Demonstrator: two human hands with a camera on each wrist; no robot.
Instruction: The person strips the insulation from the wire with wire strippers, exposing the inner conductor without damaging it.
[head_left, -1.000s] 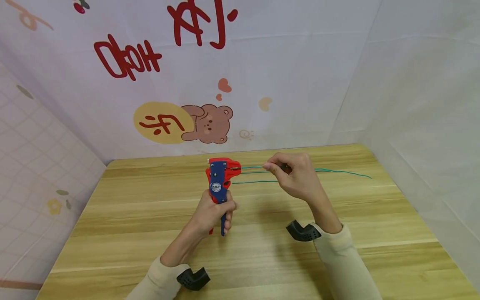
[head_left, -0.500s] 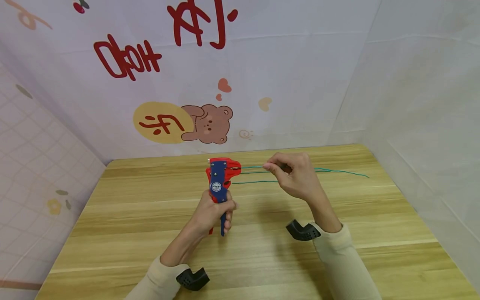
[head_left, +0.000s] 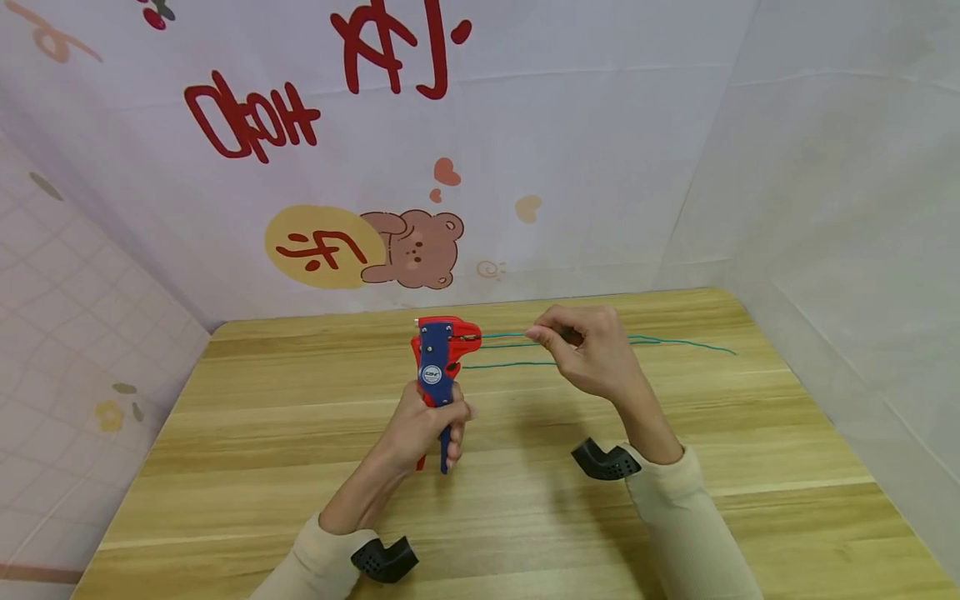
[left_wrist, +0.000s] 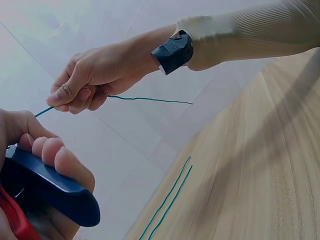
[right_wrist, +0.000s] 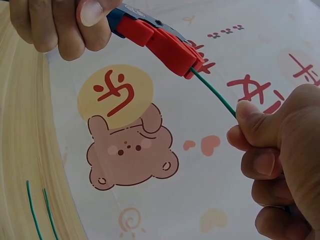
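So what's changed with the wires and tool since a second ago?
Very little: the held wire's loose end has shifted slightly left. Nothing was taken hold of or let go. The left hand still grips the tool, and the right hand still pinches that wire.

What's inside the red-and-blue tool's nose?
A green wire runs into the red nose of the tool, plain in the right wrist view. Its inner end is covered: depth and whether it's stripped can't be seen.

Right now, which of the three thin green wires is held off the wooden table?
The thin green wire pinched by the right hand and running to the red-and-blue stripping tool; the other two green wires lie on the wooden table.
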